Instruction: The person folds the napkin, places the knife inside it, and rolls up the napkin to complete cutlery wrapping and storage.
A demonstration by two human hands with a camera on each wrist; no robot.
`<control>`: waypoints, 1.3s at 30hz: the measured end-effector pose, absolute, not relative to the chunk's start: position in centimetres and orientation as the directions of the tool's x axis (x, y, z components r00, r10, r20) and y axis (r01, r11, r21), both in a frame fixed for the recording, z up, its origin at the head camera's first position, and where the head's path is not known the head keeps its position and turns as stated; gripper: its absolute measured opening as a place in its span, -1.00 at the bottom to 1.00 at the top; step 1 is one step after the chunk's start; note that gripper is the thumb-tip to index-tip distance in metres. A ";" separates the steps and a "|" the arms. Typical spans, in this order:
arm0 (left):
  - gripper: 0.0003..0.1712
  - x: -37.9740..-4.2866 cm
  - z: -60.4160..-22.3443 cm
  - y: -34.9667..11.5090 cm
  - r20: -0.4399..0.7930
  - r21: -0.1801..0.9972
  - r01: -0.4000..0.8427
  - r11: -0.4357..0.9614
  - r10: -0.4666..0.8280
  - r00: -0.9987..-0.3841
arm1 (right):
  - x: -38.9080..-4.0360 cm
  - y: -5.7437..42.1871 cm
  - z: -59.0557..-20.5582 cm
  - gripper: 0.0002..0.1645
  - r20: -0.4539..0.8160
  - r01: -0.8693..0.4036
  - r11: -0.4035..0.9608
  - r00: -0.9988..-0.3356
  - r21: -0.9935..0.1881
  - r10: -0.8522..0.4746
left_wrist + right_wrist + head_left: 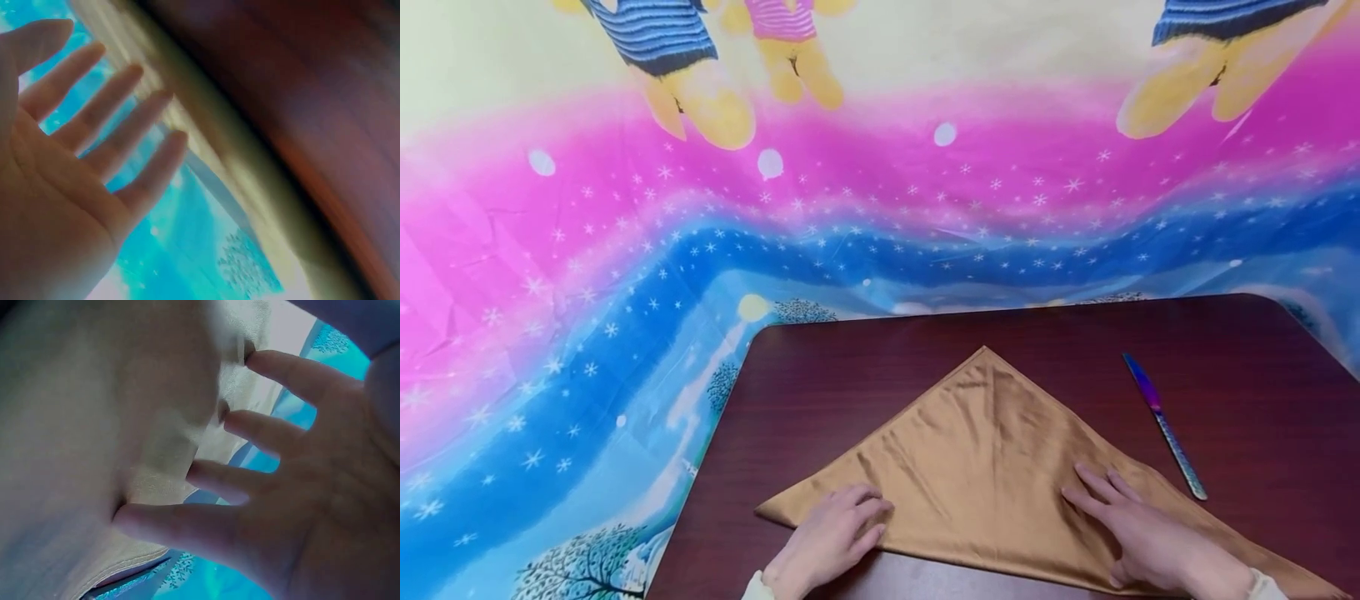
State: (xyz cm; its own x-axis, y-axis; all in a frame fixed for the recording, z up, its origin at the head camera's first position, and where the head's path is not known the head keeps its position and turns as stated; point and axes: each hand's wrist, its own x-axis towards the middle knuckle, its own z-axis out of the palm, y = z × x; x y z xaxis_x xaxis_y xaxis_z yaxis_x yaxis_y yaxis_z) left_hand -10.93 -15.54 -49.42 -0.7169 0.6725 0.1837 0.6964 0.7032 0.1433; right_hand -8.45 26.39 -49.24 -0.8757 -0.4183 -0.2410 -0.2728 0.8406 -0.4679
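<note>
A golden-brown satin cloth (970,467), folded into a triangle, lies on the dark red table with its peak pointing away from me. My left hand (837,533) rests on its near left edge; the left wrist view shows those fingers spread and fairly straight. On the right part of the cloth, my right hand (1138,529) touches the fabric with spread fingers. Seen from the right wrist, its fingertips (134,519) press against the satin. Slight creases run over the cloth near both hands.
Right of the cloth lies a table knife (1165,429) with a shiny blue-purple blade and a patterned handle. The table (850,358) has rounded far corners. Behind it hangs a pink and blue printed backdrop (865,167) with snowflakes and bears.
</note>
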 end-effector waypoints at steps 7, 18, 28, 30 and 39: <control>-0.54 -10.5 -50.0 -17.3 0.021 0.148 0.515 0.844 0.518 -0.855 | -7.8 27.1 -49.4 0.15 -0.229 -0.212 0.916 -0.926 -0.341 -0.300; -0.47 -10.0 -50.4 -17.9 0.002 0.199 0.400 0.895 0.408 -0.913 | -7.1 28.8 -50.6 0.15 -0.267 -0.155 0.957 -0.938 -0.247 -0.221; -0.36 -10.3 -50.7 -18.3 0.066 0.179 0.304 0.936 0.297 -0.953 | -7.4 28.6 -50.3 0.26 -0.270 -0.144 0.966 -0.942 -0.215 -0.201; -0.37 -10.4 -50.6 -18.5 0.060 0.174 0.295 0.939 0.289 -0.955 | -7.4 28.5 -50.3 0.28 -0.268 -0.142 0.967 -0.943 -0.212 -0.197; -0.38 -10.6 -50.7 -18.9 0.072 0.134 0.295 0.946 0.288 -0.955 | -7.6 27.9 -50.3 0.30 -0.273 -0.125 0.963 -0.943 -0.240 -0.191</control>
State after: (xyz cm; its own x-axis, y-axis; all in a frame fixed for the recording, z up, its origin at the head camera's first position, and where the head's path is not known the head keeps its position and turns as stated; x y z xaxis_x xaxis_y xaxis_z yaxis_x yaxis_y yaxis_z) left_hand -10.58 -18.87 -50.71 -0.9549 0.2879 0.0720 0.2953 0.9460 0.1338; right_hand -7.58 27.94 -50.27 -0.9430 -0.1906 -0.2727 -0.1252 0.9627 -0.2399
